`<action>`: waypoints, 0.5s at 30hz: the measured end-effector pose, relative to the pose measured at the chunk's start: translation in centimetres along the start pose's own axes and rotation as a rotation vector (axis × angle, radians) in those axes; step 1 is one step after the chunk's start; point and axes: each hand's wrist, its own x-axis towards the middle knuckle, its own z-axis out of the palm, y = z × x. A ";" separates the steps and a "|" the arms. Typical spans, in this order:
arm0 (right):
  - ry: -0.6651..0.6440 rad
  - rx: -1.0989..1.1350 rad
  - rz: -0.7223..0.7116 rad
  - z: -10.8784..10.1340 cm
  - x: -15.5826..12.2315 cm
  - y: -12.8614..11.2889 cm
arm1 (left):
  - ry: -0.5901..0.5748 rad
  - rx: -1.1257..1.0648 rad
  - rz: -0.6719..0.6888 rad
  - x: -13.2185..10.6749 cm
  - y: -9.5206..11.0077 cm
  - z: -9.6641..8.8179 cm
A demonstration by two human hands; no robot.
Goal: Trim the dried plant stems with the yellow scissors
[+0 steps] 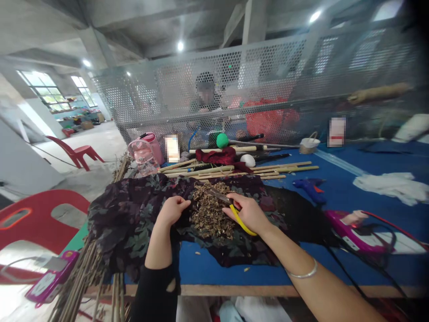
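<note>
A pair of scissors (241,220) with yellow handles is held in my right hand (248,210), its dark blades pointing left over a heap of dry brown plant bits (211,214). My left hand (176,210) is at the left side of the heap, thumb and fingertips pressed together. Whatever those fingers hold, if anything, is too small to make out. Under the heap lies a dark floral cloth (134,214), spread on the blue tabletop (214,255). A few pale crumbs have fallen on the blue surface near the front edge.
Behind the cloth lie thin sticks (288,168), dark red fabric (217,156), a green ball (221,140) and a pink backpack (147,150). On the right are a blue glue gun (310,190), a magenta power strip (351,232) and white gloves (395,185). Bundled stalks (77,277) stand left.
</note>
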 end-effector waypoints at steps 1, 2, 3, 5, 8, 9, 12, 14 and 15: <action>-0.002 0.003 -0.005 0.0 0.0 0.2 | -0.018 0.070 -0.013 0.0 -0.4 -0.2; -0.002 0.005 -0.011 0.0 0.0 0.3 | -0.057 0.128 -0.025 -0.1 -0.8 -0.2; -0.002 0.006 -0.016 -0.1 0.1 0.4 | -0.106 0.175 -0.033 -0.2 -1.0 -0.1; -0.002 0.014 -0.020 -0.2 0.1 0.5 | -0.174 0.252 -0.027 -0.3 -1.1 0.3; -0.011 0.030 -0.011 -0.3 0.1 0.2 | -0.132 0.355 -0.004 -0.5 -0.8 0.8; -0.018 0.033 -0.008 -0.3 0.1 0.1 | -0.112 0.381 0.006 -0.5 -0.7 0.9; -0.044 0.032 -0.005 -0.4 0.1 -0.2 | -0.138 0.415 0.028 -0.5 -0.6 1.0; -0.052 0.030 -0.002 -0.4 0.1 -0.3 | -0.183 0.415 0.029 -0.5 -0.6 0.9; -0.052 0.030 0.001 -0.4 0.1 -0.2 | -0.192 0.413 0.029 -0.5 -0.7 0.9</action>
